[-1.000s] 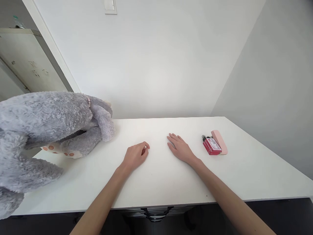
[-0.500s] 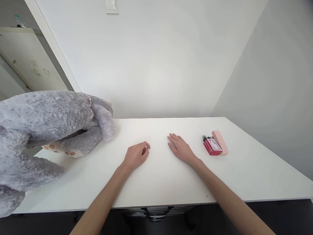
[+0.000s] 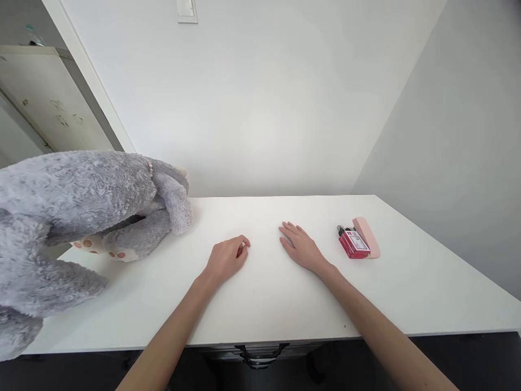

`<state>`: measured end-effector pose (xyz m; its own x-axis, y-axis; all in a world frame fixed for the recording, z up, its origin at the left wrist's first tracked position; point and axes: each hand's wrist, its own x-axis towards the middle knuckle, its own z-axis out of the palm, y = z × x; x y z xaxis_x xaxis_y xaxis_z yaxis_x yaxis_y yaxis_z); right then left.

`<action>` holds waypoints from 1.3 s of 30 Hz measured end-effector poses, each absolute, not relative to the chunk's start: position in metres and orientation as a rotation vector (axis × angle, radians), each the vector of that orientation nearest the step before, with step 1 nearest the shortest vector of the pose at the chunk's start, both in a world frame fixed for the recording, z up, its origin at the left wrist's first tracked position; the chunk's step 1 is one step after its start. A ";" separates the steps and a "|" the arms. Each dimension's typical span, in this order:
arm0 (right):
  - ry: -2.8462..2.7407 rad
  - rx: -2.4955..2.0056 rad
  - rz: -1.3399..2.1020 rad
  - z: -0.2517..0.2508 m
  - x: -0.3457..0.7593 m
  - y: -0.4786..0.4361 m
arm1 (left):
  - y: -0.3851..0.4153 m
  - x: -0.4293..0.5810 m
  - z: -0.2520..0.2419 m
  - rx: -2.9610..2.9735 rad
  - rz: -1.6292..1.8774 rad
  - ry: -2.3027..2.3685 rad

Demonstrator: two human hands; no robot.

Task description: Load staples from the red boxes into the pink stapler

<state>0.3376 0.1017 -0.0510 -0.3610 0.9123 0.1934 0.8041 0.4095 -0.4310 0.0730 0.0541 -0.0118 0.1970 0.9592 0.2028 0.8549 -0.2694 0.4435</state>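
Observation:
My left hand (image 3: 227, 258) rests on the white table (image 3: 260, 304), its fingers curled in and the thumb close to the index finger. No object shows in it. To its right, my right hand (image 3: 302, 248) lies palm down with the fingers spread, empty. Farther right, beyond that hand and apart from it, sit a red and white small box (image 3: 355, 244) and a long pink case (image 3: 369, 238). A small dark item with a shiny end (image 3: 341, 229), partly hidden by the box, pokes out behind it; its kind is unclear.
Large grey plush toys (image 3: 89, 190) fill the left side of the table, one with a bead string. A white wall (image 3: 260, 98) stands behind the table and a grey wall (image 3: 456, 141) at the right. A dark handle (image 3: 260, 355) shows below the front edge.

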 end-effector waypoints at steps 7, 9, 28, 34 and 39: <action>-2.259 -1.467 0.379 -0.050 0.338 0.100 | 0.055 0.073 -0.013 2.243 0.631 1.751; -2.257 -1.466 0.380 -0.050 0.338 0.100 | 0.055 0.073 -0.014 2.251 0.632 1.752; -2.251 -1.461 0.381 -0.051 0.338 0.101 | 0.054 0.074 -0.011 2.273 0.585 1.767; -2.229 -1.440 0.392 -0.052 0.338 0.101 | 0.053 0.073 -0.009 2.273 0.556 1.759; -2.215 -1.430 0.409 -0.052 0.338 0.101 | 0.053 0.073 -0.010 2.276 0.562 1.761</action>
<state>0.3381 0.1014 -0.0522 -0.3470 0.9109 0.2235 0.7708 0.4127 -0.4854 0.0732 0.0529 -0.0098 0.2141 0.9620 0.1695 0.8823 -0.2649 0.3890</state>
